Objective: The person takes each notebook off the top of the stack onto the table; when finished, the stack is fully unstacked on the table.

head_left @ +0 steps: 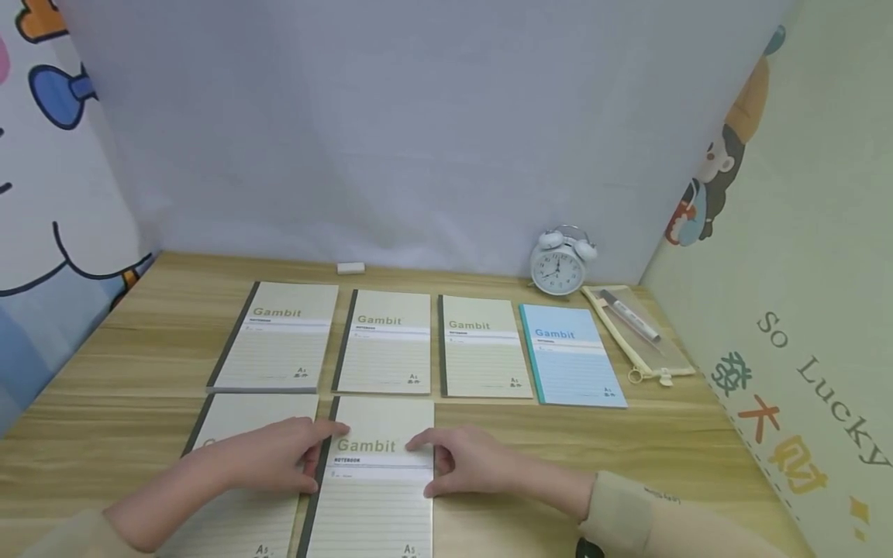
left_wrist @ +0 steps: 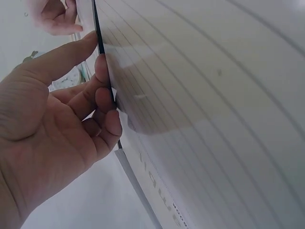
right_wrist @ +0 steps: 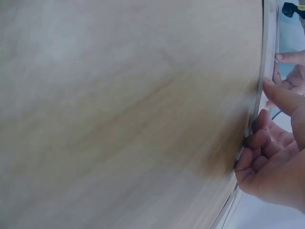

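Note:
A cream Gambit notebook point(head_left: 370, 515) with a dark spine lies flat at the front of the table, between my two hands. My left hand point(head_left: 268, 457) grips its spine side, with the index finger on the cover and the thumb at the edge. On the opposite edge, my right hand point(head_left: 477, 463) holds it the same way. The right wrist view shows the right hand's curled fingers point(right_wrist: 257, 138) along the notebook's side. Under the left forearm lies another cream notebook point(head_left: 233, 527), partly covered by the arm.
Behind are three cream notebooks point(head_left: 279, 356) point(head_left: 384, 360) point(head_left: 484, 364) and a blue one point(head_left: 575, 372) in a row. A white alarm clock point(head_left: 558, 271), a mesh zip pouch point(head_left: 666, 353) with a marker point(head_left: 630, 315), and an eraser point(head_left: 350, 268) lie farther back. Walls border the wooden table point(head_left: 558, 442).

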The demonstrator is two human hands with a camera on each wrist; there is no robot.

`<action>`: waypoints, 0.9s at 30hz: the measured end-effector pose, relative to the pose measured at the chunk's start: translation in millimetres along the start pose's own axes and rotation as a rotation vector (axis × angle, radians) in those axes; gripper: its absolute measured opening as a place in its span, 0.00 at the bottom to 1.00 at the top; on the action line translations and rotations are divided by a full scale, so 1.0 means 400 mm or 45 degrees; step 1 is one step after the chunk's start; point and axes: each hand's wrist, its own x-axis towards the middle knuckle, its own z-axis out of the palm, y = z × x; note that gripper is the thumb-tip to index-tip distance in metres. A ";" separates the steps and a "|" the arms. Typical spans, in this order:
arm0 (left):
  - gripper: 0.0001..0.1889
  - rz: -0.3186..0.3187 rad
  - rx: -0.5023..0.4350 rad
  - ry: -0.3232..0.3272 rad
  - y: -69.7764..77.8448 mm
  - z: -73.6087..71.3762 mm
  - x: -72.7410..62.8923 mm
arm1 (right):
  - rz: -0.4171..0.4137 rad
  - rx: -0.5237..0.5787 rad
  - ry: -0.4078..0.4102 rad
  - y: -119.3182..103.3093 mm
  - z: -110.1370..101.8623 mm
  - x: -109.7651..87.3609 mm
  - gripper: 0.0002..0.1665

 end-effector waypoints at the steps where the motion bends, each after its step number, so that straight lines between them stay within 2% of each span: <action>1: 0.36 -0.006 -0.003 -0.006 -0.001 -0.002 0.000 | 0.005 0.012 -0.004 -0.001 -0.002 0.002 0.29; 4: 0.35 0.007 -0.031 -0.015 -0.004 -0.016 -0.003 | 0.024 0.077 -0.022 -0.012 -0.020 0.010 0.29; 7: 0.34 0.050 -0.033 -0.001 -0.008 -0.046 -0.010 | 0.022 0.111 -0.009 -0.028 -0.052 0.026 0.30; 10: 0.33 0.075 0.022 0.062 -0.018 -0.089 -0.019 | -0.002 0.047 0.022 -0.045 -0.086 0.047 0.31; 14: 0.35 0.041 0.114 0.196 -0.044 -0.149 -0.030 | -0.004 -0.080 0.035 -0.062 -0.130 0.078 0.35; 17: 0.36 0.025 0.144 0.310 -0.076 -0.184 -0.030 | -0.005 -0.122 0.042 -0.072 -0.160 0.106 0.38; 22: 0.38 -0.034 0.172 0.465 -0.145 -0.226 -0.032 | -0.038 -0.108 0.082 -0.080 -0.187 0.165 0.39; 27: 0.39 -0.097 0.199 0.529 -0.217 -0.259 -0.039 | -0.030 -0.104 0.117 -0.072 -0.176 0.230 0.41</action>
